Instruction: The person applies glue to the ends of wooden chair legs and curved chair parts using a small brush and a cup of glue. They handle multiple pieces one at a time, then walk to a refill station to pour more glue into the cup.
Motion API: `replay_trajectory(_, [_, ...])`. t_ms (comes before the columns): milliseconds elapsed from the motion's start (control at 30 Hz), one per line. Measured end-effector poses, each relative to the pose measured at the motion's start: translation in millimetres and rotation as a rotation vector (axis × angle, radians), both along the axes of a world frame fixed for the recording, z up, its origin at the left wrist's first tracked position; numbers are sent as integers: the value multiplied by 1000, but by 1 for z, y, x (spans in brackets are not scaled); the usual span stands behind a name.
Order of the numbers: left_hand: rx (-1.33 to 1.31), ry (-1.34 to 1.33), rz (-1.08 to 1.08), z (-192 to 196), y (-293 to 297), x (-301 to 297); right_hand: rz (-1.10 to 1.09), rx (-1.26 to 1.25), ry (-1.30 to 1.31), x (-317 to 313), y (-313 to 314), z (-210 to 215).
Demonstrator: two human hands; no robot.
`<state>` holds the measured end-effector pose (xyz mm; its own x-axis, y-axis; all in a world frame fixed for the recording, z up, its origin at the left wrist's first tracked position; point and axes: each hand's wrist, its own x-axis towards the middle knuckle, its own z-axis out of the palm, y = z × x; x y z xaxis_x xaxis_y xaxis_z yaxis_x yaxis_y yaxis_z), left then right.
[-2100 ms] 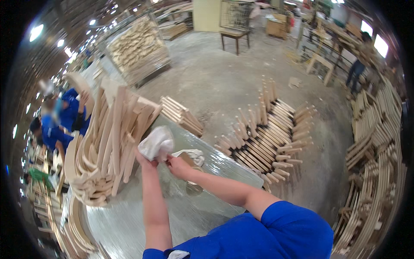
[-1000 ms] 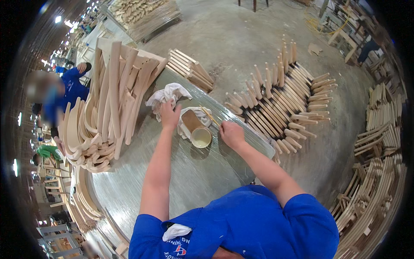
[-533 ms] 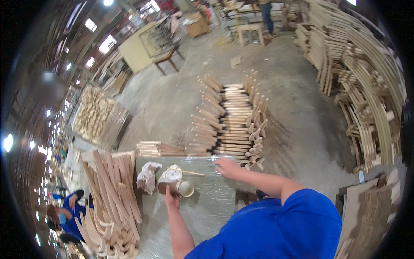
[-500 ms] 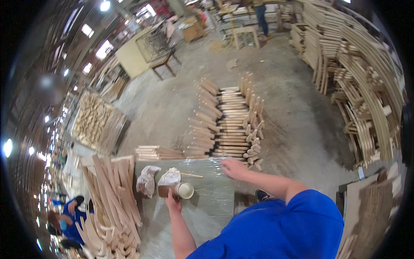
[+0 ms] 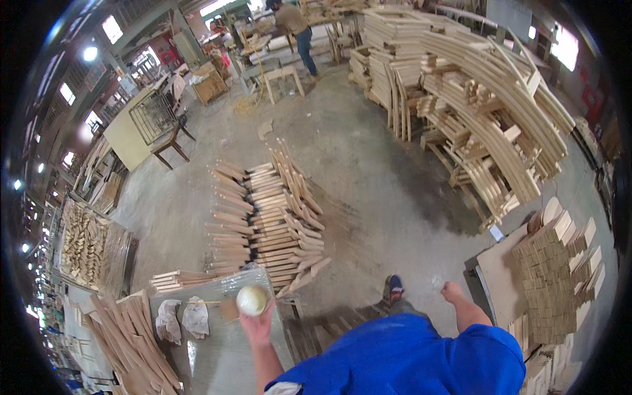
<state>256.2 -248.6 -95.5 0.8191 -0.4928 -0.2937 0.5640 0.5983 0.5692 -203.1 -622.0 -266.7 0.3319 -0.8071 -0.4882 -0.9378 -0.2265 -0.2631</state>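
Note:
My left hand (image 5: 259, 324) is closed round a round cup (image 5: 252, 301) with pale, cream-coloured contents, above the plastic-covered table (image 5: 217, 355). Beside the cup, a small flat brown piece (image 5: 228, 309) shows; whether it lies on the table or touches my hand is unclear. Further left lie two crumpled whitish cloths (image 5: 168, 321) and a thin wooden stick (image 5: 203, 303). Out to the right, over the floor, my right hand (image 5: 452, 291) has its fingers curled together. A small translucent whitish patch (image 5: 436, 283) shows by its fingertips; I cannot tell if it is held.
Rows of wooden legs (image 5: 270, 217) stand beyond the table. Curved wooden parts (image 5: 125, 342) are heaped at its left. Stacked wood blocks (image 5: 550, 276) sit at right, chair frames (image 5: 461, 112) behind them. A person (image 5: 299, 36) stands at the back.
My view has swung to the right. My left hand has brought the cup toward the table's right edge. My right hand has left the table edge and reached out to the right.

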Motion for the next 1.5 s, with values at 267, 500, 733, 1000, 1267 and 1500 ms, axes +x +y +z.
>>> replay_trajectory(267, [10, 209, -150, 3, -277, -41, 114, 147, -18, -17, -133, -56])
replay_trajectory(500, [-233, 240, -360, -11, -443, -5, 198, 80, -382, 120, -293, -7])
replay_trajectory(733, [-500, 276, -477, -23, -540, 79, 219, 271, -717, 316, -436, 26])
replay_trajectory(1000, [-82, 70, -477, 12, -744, 247, -161, -15, -309, 247, -604, -24])
replay_trajectory(1267, [-159, 157, -544, -11, -897, 401, 620, -71, 394, 286, -623, -48])
replay_trajectory(1500, [-208, 311, -191, -36, -971, 546, 516, -25, -23, 590, -857, -35])
